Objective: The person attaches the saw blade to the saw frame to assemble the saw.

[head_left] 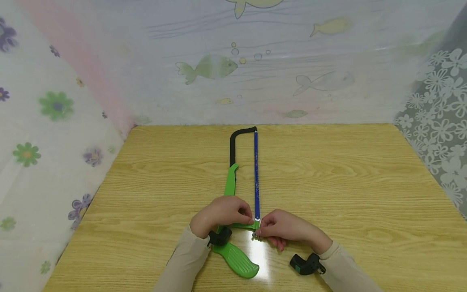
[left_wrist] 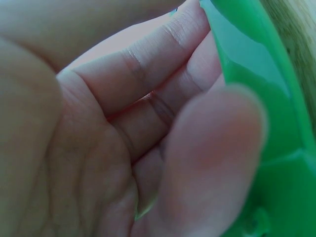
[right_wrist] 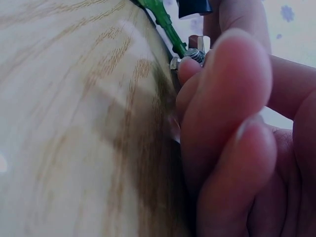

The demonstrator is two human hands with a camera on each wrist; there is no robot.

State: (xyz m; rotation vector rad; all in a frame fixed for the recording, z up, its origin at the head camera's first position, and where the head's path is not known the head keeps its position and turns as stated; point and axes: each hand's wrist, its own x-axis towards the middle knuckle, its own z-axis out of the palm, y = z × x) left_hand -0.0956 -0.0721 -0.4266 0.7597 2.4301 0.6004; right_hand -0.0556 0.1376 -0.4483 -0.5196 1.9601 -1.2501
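Observation:
A hacksaw lies on the table, its black front frame (head_left: 232, 150) pointing away and its green handle (head_left: 238, 261) towards me. A blue blade (head_left: 256, 174) runs along its right side to the green near arm (head_left: 242, 226). My left hand (head_left: 223, 211) lies over the green frame (left_wrist: 266, 74) and holds it, fingers bent along its side. My right hand (head_left: 288, 227) pinches the metal wing nut (right_wrist: 201, 45) on the threaded screw (right_wrist: 193, 55) at the blade's near end. Fingertips partly hide the nut.
The wood-grain table (head_left: 346, 174) extends to both sides of the saw. A fish-patterned sheet (head_left: 215, 69) hangs behind it, with floral sheets at left and right. Each wrist wears a black camera (head_left: 305, 264).

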